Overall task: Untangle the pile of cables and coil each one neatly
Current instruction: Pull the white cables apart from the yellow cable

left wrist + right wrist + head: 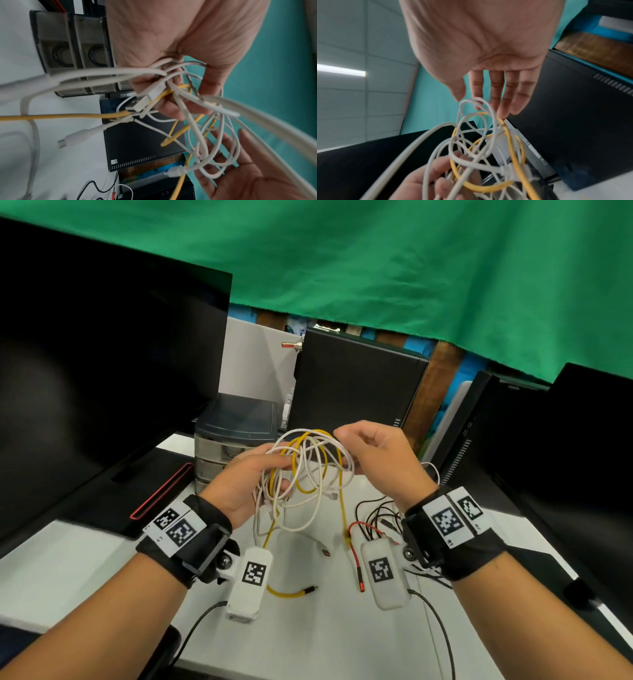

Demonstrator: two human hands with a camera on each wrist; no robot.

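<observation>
At the far left a small drawer unit [236, 436] stands on the white table [308, 638]; the left wrist view shows two drawers with dark handles, and what they hold cannot be made out. Just right of it, the left hand [243, 484] is raised over the table with its fingers curled round a bunch of white cables [308, 474] and a yellow cable [337, 460], all looped through one another. The yellow cable's tail hangs to the table, its plug [310, 590] lying near the person. To the right, the right hand [380, 460] has fingers straight and relaxed at the top of the loops; it touches a white loop at most, gripping nothing.

The risk, judging from the knot: pulling a loop sideways before finding a free end would likely tighten the crossings. A dangling plug could also snag in a loop.

Farther right, thin black wires [375, 513] and a red cable [354, 556] lie on the table, not yet sorted.
</observation>
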